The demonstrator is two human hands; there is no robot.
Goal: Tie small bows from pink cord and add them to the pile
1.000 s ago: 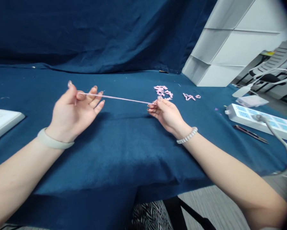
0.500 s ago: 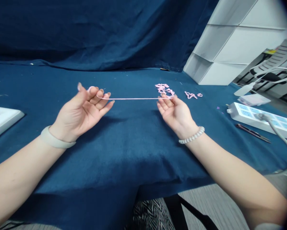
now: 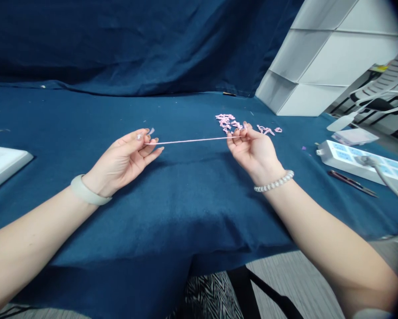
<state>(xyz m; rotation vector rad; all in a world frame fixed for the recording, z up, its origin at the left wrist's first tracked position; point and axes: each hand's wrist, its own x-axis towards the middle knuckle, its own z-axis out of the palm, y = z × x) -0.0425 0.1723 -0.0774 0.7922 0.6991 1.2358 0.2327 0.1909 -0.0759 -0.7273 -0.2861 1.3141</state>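
Note:
A thin pink cord (image 3: 194, 140) runs straight and taut between my two hands, above the blue cloth. My left hand (image 3: 126, 155) pinches its left end between thumb and index finger, the other fingers loosely curled. A small pale tip sticks up past those fingertips. At the other end, my right hand (image 3: 254, 153) holds the cord between thumb and fingers, palm turned up. Behind the right hand lies a pile of small knotted pink cord pieces (image 3: 224, 119), partly hidden by its fingers. A few more pink pieces (image 3: 265, 130) lie just right of it.
The table is covered with blue cloth (image 3: 185, 190). To the right are a white power strip (image 3: 368, 161) with a plugged-in grey cable, dark tweezers (image 3: 353, 183) and a clear plastic box (image 3: 355, 136). White boxes (image 3: 318, 66) stand behind. A white device (image 3: 6, 166) sits at left.
My left thumb has come down onto the fingers, pinching the cord. Both hands have shifted slightly right, and the cord now slants up toward the right.

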